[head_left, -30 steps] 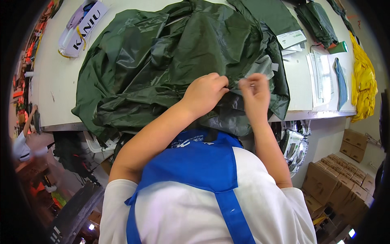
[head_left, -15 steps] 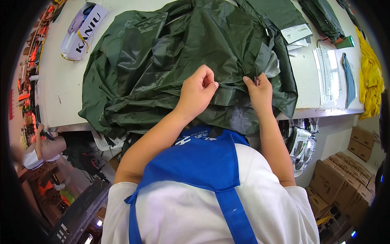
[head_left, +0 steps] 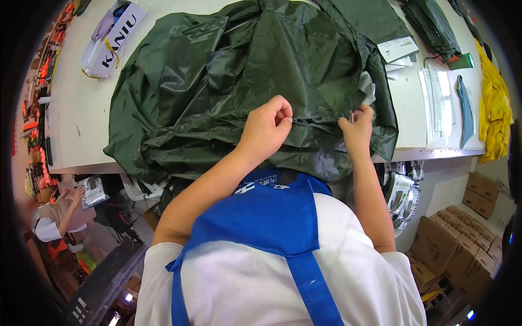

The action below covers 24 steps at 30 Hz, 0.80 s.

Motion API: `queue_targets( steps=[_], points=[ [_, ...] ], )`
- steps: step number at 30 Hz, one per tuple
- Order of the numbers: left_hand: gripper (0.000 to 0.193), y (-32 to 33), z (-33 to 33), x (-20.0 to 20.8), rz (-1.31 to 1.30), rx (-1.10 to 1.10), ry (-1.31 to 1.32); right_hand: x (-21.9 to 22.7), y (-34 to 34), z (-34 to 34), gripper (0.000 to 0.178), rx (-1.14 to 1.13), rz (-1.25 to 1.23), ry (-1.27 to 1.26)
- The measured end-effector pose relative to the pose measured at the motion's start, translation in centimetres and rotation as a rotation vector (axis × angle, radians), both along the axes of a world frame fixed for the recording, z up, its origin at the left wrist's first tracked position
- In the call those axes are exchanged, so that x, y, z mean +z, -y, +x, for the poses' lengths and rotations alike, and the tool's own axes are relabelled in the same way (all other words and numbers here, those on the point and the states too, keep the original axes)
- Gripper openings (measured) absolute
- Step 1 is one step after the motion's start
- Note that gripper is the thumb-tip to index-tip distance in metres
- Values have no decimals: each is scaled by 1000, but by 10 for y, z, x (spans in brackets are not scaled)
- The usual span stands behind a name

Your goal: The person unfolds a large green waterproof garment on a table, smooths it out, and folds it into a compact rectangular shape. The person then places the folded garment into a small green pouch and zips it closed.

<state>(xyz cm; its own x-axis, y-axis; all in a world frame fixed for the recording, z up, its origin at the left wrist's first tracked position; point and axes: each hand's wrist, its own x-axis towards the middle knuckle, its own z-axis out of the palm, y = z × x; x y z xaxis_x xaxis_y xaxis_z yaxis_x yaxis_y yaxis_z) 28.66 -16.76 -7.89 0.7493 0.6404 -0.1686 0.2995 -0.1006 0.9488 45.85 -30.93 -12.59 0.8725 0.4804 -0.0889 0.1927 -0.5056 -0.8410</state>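
A dark green shiny garment (head_left: 283, 60) with a zipper (head_left: 310, 120) lies spread over the table in front of me. My left hand (head_left: 265, 127) is closed in a pinch at the left end of the visible zipper teeth. To its right, my right hand (head_left: 359, 130) is closed around a thin, pointed tool (head_left: 352, 116), its kind too small to make out. This hand stays over the garment's right part, near a grey mesh-like patch (head_left: 367, 88) of lining.
The white table (head_left: 81, 119) bears an open white box (head_left: 111, 41) at far left. White cards (head_left: 397, 49), papers (head_left: 437, 103) and folded green cloth (head_left: 432, 27) lie right. A yellow garment (head_left: 493, 103) hangs over the edge. Cartons (head_left: 435, 242) stand lower right; another person (head_left: 60, 217) is at left.
My right hand has moved slightly right and down with the tool. My left hand has shifted slightly down, still pinching at the zipper. The person at left now has a grey packet.
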Motion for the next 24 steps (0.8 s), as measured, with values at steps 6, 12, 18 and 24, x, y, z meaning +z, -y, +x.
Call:
queue_targets(
  steps=[6,12,18,24],
  points=[
    [7,2,-1,3,98,-33,-5,15,-6,8,19,0,323,-759],
    [8,-1,4,-2,-66,-12,50,-21,6,43,23,42,382,-311],
    [10,-1,2,6,31,-40,-30,49,-8,-33,26,187,309,-238],
    [23,-8,-9,-1,183,-135,61,31,-30,-60,17,533,50,300]
  ],
)
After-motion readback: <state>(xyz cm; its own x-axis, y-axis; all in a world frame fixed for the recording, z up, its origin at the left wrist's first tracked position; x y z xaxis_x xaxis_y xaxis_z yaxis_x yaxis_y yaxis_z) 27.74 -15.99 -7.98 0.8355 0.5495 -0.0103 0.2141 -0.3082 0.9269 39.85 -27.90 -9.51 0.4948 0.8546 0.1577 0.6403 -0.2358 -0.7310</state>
